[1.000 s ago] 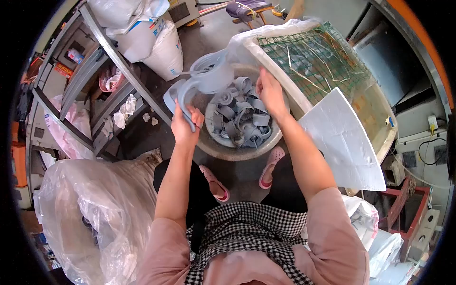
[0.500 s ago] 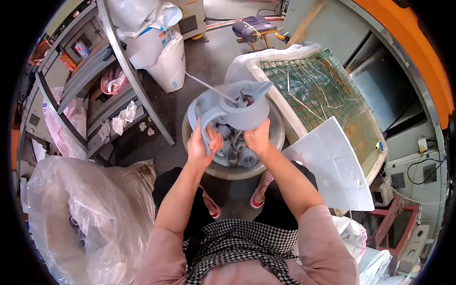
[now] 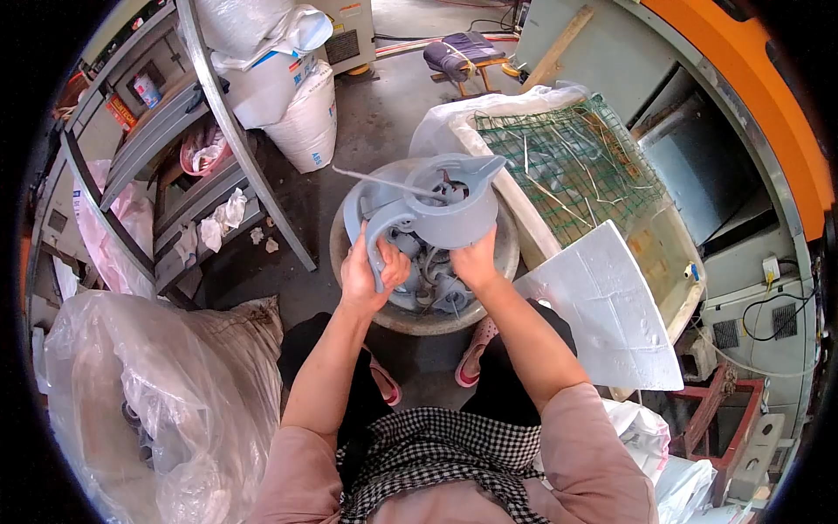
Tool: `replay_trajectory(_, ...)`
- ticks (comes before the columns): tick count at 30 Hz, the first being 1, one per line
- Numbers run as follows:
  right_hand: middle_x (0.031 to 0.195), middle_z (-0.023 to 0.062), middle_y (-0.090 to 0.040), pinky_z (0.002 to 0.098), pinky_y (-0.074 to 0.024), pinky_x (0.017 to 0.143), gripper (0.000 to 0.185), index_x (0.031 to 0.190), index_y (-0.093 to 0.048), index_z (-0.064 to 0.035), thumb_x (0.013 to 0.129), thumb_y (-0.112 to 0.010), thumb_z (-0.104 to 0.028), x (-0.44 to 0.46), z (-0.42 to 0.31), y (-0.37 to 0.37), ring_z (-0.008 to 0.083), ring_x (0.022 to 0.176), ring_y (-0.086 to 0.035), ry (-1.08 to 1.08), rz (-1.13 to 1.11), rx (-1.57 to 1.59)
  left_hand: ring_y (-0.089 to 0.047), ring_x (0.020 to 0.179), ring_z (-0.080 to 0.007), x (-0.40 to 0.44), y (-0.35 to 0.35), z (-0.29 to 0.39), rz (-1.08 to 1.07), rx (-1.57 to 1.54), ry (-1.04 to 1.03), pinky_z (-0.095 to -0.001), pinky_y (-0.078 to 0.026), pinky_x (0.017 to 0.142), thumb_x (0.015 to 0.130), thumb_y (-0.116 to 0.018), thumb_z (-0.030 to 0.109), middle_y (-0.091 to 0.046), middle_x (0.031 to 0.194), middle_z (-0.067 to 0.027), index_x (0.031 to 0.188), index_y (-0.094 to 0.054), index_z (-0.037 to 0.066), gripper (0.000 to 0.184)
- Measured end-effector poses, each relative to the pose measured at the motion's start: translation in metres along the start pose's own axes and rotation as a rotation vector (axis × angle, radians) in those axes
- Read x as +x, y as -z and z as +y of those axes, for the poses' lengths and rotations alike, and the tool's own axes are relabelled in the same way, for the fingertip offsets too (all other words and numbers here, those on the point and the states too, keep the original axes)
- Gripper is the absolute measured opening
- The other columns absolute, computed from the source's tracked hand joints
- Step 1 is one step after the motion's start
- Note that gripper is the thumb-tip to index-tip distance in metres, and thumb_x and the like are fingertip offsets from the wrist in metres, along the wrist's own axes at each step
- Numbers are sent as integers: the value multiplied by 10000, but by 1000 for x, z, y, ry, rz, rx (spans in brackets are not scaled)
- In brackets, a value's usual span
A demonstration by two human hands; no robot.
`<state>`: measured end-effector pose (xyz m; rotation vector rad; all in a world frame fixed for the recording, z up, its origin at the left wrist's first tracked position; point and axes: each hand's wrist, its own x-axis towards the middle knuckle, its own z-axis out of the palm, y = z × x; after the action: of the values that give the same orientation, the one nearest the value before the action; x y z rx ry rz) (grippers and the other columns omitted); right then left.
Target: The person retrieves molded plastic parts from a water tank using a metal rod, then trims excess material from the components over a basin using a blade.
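Jug (image 3: 467,218): pale grey, smooth, plastic-looking; round wall, pointed spout, curved handle (image 3: 374,240). Position: held above the wide round tub (image 3: 432,327), which contains curved, ring-like grey pieces (image 3: 449,295). A thin pale strip (image 3: 377,178) slants out of the jug's opening; contents partly shadowed, unidentified. A rounded grey part (image 3: 353,210) lies behind the handle; whether it joins the jug, I cannot tell. My left hand (image 3: 371,271) is closed around the handle's lower end, fingers curled. My right hand (image 3: 473,264) is against the jug's underside; its fingertips are hidden, so their closure is unclear. Both forearms reach forward, converging.
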<state>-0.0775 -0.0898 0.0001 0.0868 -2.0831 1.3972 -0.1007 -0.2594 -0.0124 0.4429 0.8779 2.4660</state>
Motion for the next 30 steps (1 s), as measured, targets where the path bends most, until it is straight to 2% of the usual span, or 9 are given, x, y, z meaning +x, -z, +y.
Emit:
replay_trajectory(1,712,157,-602,419,-461,567,83,744,-600,-21,684,-543,-22,3,0,1,367,653,-577,334,108,-261,-273,352,-136,0,-1,0,12,-17,11,-289,-245,417,972,-283,345,-332,394,-18,650,-429,96,432)
replay_trajectory(5,692,167,-597,423,-457,579,94,739,-597,-10,667,-536,-9,7,10,-8,375,665,-574,426,144,-448,-278,359,-136,3,-7,-3,102,36,33,-292,-249,419,964,-307,348,-337,409,-22,651,-437,97,422)
replay_trajectory(8,700,214,-597,414,-453,620,169,696,-587,21,806,-497,-70,1,38,-38,406,693,-571,-321,-60,85,-294,379,-136,14,12,-17,185,-153,13,-293,-255,427,954,-335,365,-342,431,-22,661,-450,99,412)
replay_trajectory(11,683,233,-591,414,-451,607,262,685,-584,34,866,-465,-113,5,50,-45,417,695,-574,-322,18,-7,-308,398,-138,26,23,-26,220,-119,23,-293,-263,439,939,-376,387,-342,450,-18,673,-465,103,400)
replay_trajectory(16,687,217,-591,478,-465,609,57,715,-609,-23,697,-561,-47,13,85,-24,424,671,-571,58,35,-649,-328,395,-155,32,23,-45,372,-107,159,-291,-273,441,913,-403,482,-349,457,-36,672,-464,90,464)
replay_trajectory(23,714,221,-582,458,-462,634,59,745,-604,-16,713,-568,-51,21,93,-27,401,719,-573,319,192,-541,-327,398,-153,38,20,-47,377,-4,207,-287,-267,436,911,-403,482,-345,454,-35,640,-458,97,474)
replay_trajectory(25,758,204,-582,422,-461,642,104,786,-588,-4,781,-517,-79,24,87,-25,350,690,-579,-450,-295,-19,-311,398,-150,37,26,-43,394,-157,147,-287,-263,436,915,-402,472,-338,452,-28,623,-447,112,465)
replay_trajectory(26,701,166,-567,389,-456,642,215,811,-570,18,856,-443,-149,18,75,-13,295,626,-562,-2,-403,-264,-296,397,-147,38,29,-40,396,-144,137,-287,-261,437,917,-408,459,-333,451,-21,615,-437,122,453)
replay_trajectory(30,563,150,-540,402,-454,593,324,789,-565,18,899,-442,-260,17,83,-13,307,584,-567,-821,-492,825,-294,399,-141,36,24,-22,442,-66,114,-295,-280,447,932,-399,405,-330,470,-16,678,-464,84,415)
